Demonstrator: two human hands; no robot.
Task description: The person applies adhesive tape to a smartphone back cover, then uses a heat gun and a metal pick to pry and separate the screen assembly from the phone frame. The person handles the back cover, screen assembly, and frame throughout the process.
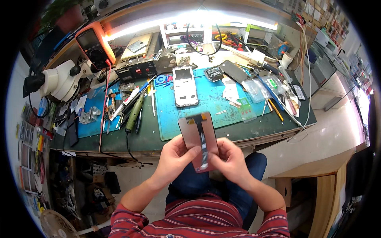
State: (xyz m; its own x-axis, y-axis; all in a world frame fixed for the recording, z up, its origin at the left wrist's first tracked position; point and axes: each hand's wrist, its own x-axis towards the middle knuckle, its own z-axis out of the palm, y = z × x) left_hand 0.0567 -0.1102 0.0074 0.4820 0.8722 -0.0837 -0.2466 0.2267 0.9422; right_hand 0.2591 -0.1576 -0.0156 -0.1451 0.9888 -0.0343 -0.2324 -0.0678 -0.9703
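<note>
Both hands, left hand (pixel 173 155) and right hand (pixel 230 158), grip the lower end of a phone screen panel (pixel 197 139) above the lap, its back upward, exposing the flex cable, while an opened phone (pixel 185 86) lies on the blue mat (pixel 206 104).

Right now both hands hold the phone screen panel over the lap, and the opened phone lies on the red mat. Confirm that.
Not quite: the mat is blue, not red. The head view shows the opened phone lying on it, while the left hand and right hand do hold the screen panel over the lap.
</note>
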